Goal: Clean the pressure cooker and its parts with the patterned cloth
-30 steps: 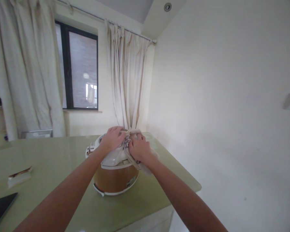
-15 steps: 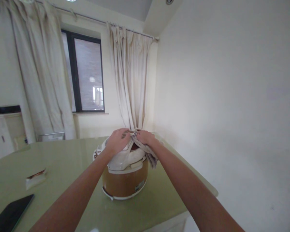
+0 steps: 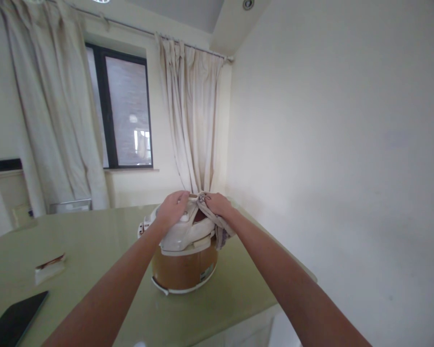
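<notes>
A rice cooker (image 3: pixel 184 270) with a white lid and a brown-gold body stands upright on the green tabletop. My left hand (image 3: pixel 174 206) is closed on the left of its lid, at the carrying handle; the far fingertips are hidden. In my right hand (image 3: pixel 219 203) is a bunched greyish cloth (image 3: pixel 222 232), pressed against the top right of the lid. The cloth's loose end hangs down the cooker's right side.
On the left of the green table (image 3: pixel 104 250) lie a dark tablet-like slab (image 3: pixel 18 315) and a small whitish packet (image 3: pixel 49 270). A white wall (image 3: pixel 329 168) runs along the right edge. Curtains (image 3: pixel 193 115) hang behind.
My left hand has shifted slightly left on the lid, with its fingers drawn in. The right hand still holds the cloth at the lid's top. The view has shifted a little.
</notes>
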The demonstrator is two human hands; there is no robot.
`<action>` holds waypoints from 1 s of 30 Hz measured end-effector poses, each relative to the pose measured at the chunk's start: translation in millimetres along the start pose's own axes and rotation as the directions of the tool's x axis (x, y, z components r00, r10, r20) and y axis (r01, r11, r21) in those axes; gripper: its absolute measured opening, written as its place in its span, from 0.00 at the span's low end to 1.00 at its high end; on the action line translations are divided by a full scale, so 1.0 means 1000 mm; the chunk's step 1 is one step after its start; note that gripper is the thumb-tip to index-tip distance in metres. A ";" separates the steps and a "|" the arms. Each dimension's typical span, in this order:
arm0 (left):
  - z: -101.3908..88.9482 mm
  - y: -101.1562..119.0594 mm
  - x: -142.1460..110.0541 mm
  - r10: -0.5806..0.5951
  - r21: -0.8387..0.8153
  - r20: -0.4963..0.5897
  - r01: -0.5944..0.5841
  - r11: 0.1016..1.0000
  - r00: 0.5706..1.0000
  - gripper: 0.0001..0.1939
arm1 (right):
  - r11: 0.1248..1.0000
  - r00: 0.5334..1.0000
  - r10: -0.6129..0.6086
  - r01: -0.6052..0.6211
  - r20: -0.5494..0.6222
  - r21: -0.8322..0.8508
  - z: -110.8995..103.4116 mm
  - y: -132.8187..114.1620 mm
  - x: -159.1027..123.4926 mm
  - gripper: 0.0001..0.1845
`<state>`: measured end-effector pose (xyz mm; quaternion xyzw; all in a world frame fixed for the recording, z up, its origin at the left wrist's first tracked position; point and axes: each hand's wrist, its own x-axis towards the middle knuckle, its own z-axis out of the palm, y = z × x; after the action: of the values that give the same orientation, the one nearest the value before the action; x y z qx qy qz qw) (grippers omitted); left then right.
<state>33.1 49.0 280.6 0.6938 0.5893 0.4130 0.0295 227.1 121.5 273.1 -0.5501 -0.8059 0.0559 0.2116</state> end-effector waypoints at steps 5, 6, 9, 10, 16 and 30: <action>0.000 0.002 0.000 0.005 -0.009 -0.002 -0.005 1.000 1.000 0.26 | 0.995 0.988 0.094 -0.089 -0.124 0.040 -0.020 0.020 -0.003 0.17; 0.001 0.001 0.000 0.010 -0.009 -0.002 -0.010 1.000 1.000 0.26 | 0.994 0.980 0.102 -0.092 -0.170 0.063 -0.031 0.021 0.000 0.18; 0.003 -0.005 0.001 0.015 -0.016 0.000 -0.015 1.000 1.000 0.26 | 0.963 0.863 0.053 0.090 -0.502 0.256 -0.080 0.017 0.019 0.24; 0.004 -0.007 0.001 0.017 -0.023 0.005 -0.017 1.000 1.000 0.26 | 0.923 0.765 0.027 0.228 -0.644 0.309 -0.098 0.014 0.026 0.26; 0.007 -0.014 0.001 0.011 -0.040 -0.006 -0.012 0.999 1.000 0.26 | 0.832 0.439 -0.102 0.529 -0.893 0.165 -0.127 0.001 0.036 0.27; 0.006 -0.010 0.003 0.046 -0.036 -0.005 -0.046 0.998 0.999 0.24 | 0.923 0.924 -0.381 0.381 0.019 -0.047 -0.042 -0.012 -0.047 0.43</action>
<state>28.6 57.3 272.9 0.7057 0.5657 0.4254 0.0312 248.0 67.8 302.1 -0.3878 -0.8996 -0.0039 0.2007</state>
